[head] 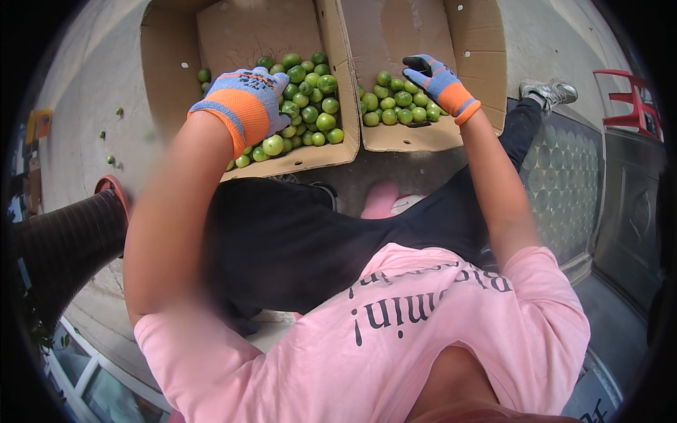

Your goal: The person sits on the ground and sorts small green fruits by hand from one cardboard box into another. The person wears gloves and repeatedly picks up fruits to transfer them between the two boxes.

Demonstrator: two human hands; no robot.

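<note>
My left hand [248, 100], in a blue and orange work glove, reaches palm down over the left cardboard box [259, 29]. It rests on or just above a pile of round green fruits [309, 113] that look like green tomatoes. Its fingertips are hidden, so a grip on a fruit cannot be made out. My right hand [436, 82], gloved alike with a black palm, hovers over the right cardboard box [423, 138]. Thumb and fingers are curved apart, with nothing visible between them. Below it lies a smaller group of green fruits [402, 100].
Several small green fruits [110, 159] lie on the concrete floor at left. A dark ribbed column-like object [74, 238] with a red rim stands nearby. At right are a red plastic stool [629, 100], a patterned mat [563, 185] and my outstretched shoe [550, 92]. Something pink [381, 198] sits between my legs.
</note>
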